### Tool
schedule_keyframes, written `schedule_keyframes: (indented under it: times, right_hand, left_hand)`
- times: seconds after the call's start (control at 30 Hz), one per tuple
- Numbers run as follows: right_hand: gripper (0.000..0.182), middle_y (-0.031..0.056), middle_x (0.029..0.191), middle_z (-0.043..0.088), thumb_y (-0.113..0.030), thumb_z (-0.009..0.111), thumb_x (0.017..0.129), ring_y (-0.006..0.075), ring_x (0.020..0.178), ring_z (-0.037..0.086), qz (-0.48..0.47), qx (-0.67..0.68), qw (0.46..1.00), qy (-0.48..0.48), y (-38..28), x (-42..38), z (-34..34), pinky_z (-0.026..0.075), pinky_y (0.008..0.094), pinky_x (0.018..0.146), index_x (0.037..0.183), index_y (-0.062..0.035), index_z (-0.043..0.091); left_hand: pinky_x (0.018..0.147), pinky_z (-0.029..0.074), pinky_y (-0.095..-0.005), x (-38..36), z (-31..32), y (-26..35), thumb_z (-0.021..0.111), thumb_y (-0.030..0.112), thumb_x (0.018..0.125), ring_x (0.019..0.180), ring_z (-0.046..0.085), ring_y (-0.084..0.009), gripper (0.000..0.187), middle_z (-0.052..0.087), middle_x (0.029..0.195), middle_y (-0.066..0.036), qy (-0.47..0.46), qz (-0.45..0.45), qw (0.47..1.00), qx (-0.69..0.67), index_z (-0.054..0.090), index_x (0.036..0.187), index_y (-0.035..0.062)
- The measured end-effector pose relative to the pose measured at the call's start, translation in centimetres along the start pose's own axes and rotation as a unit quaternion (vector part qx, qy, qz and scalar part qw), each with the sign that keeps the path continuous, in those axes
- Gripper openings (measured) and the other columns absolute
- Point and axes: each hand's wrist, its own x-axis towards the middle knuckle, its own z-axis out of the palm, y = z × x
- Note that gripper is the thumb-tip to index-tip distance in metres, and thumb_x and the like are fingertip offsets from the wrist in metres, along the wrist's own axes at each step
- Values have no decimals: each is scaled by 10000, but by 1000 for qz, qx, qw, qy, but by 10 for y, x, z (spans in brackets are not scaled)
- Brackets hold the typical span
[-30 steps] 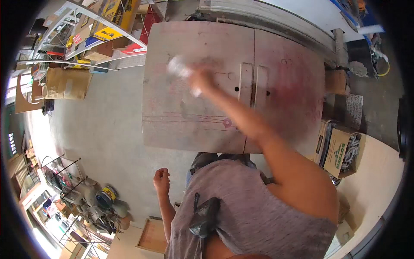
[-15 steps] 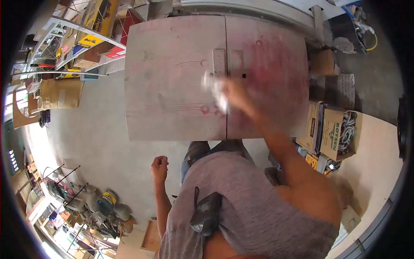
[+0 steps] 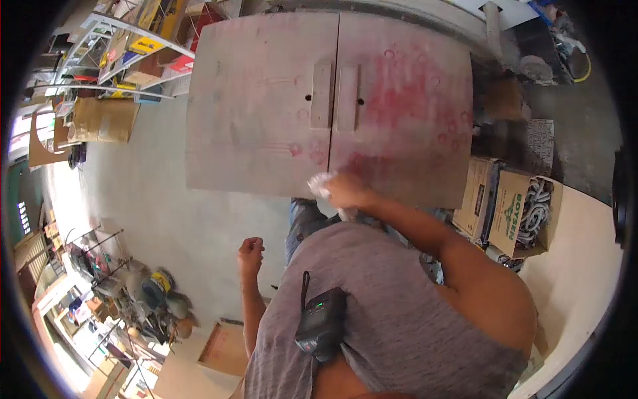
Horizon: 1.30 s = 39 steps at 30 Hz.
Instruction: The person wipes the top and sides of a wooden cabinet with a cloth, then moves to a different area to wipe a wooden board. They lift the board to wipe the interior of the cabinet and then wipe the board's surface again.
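In front of me is a grey two-door cabinet (image 3: 259, 133) with red smears and ring marks, heaviest on its right door (image 3: 405, 100). Two long handles flank the centre seam, a left handle (image 3: 321, 93) and a right handle (image 3: 347, 100), each with a dark hole nearby. At the cabinet's near edge, by the seam, my right hand (image 3: 350, 191) is closed around a crumpled white rag (image 3: 320, 184), most of which the fingers cover. My left hand (image 3: 250, 255) hangs over the floor at my side, its fingers curled with nothing visible in them.
On the right stand a Boysen carton (image 3: 510, 216) and grey coiled material (image 3: 537, 207) in it. A metal shelf rack (image 3: 136, 66) with boxes is at upper left, near a brown carton (image 3: 103, 120). Clutter (image 3: 146, 289) lies at lower left.
My right hand has drawn the rag from the handles toward me, down to the cabinet's near edge. The view has shifted slightly. My left hand stays at my side.
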Motion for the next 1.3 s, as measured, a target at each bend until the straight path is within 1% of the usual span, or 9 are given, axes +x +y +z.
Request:
schedule_keyframes:
  times: [0.03, 0.13, 0.33, 0.47, 0.6, 0.93, 1.1, 1.2, 1.3]
  right_hand:
    - [281, 174, 1000, 624, -121, 568, 746, 315, 972, 598, -111, 20, 979, 168, -6, -6, 1, 492, 474, 745, 1018, -75, 622]
    - [343, 157, 1010, 619, -143, 551, 770, 294, 858, 627, -107, -56, 992, 41, 2, 21, -11, 496, 463, 671, 1107, -105, 599]
    - [263, 146, 808, 641, -250, 541, 811, 286, 722, 615, 179, 25, 982, 58, 166, -29, -20, 481, 418, 656, 1046, -187, 640]
    - [327, 176, 861, 651, -333, 583, 802, 294, 788, 631, 502, -158, 770, 361, 372, -233, -112, 494, 396, 691, 961, -56, 652]
    - [459, 203, 888, 649, -436, 606, 803, 309, 834, 645, 610, -119, 627, 470, 368, -321, -157, 507, 387, 707, 1011, -28, 639]
    - [479, 154, 1118, 596, -60, 573, 731, 338, 1053, 557, -16, 12, 917, 397, -35, 0, 78, 422, 474, 899, 1206, -117, 545]
    - [383, 131, 1100, 603, -79, 546, 734, 311, 1003, 587, -76, 77, 990, 90, -103, 60, 104, 448, 467, 849, 1114, -117, 581]
    - [335, 131, 1030, 622, -110, 530, 749, 323, 869, 618, -50, 95, 932, 347, -47, 31, 133, 475, 460, 766, 1079, -114, 588]
    - [368, 133, 1095, 604, -166, 572, 762, 299, 959, 585, 222, -103, 931, 272, 54, -113, 94, 467, 438, 801, 1123, -94, 586]
  left_hand:
    - [443, 420, -249, -12, 8, -7, 607, 307, 835, 510, 518, -89, 261, 629, 709, -44, 3, -7, 1000, 4, 624, 915, 58]
    - [413, 402, -245, -37, 41, -32, 631, 287, 822, 491, 509, -81, 244, 622, 691, -37, -11, -25, 999, -17, 622, 901, 57]
    - [410, 407, -247, -65, 70, -38, 634, 273, 822, 484, 511, -86, 237, 620, 674, -39, -51, -15, 998, 25, 623, 908, 52]
    - [415, 412, -249, -61, 57, -10, 618, 283, 833, 489, 522, -91, 240, 624, 674, -39, -57, 4, 996, 75, 629, 910, 56]
    - [458, 435, -264, -21, 38, 4, 607, 293, 833, 509, 545, -104, 263, 629, 665, -48, -54, 61, 990, 117, 633, 890, 38]
    - [524, 452, -271, -13, 11, 100, 605, 251, 842, 569, 559, -118, 270, 635, 717, -71, -33, 212, 968, 129, 615, 959, 7]
    - [503, 442, -257, -7, -17, 33, 609, 246, 840, 540, 550, -121, 261, 635, 705, -71, -39, 183, 971, 152, 622, 941, 6]
    - [467, 438, -260, -4, -41, -29, 616, 258, 832, 535, 548, -110, 263, 637, 707, -66, -41, 87, 986, 137, 625, 925, 12]
    - [431, 435, -260, 13, -62, -93, 613, 283, 827, 502, 529, -96, 269, 631, 706, -68, -62, 25, 987, 147, 621, 917, 30]
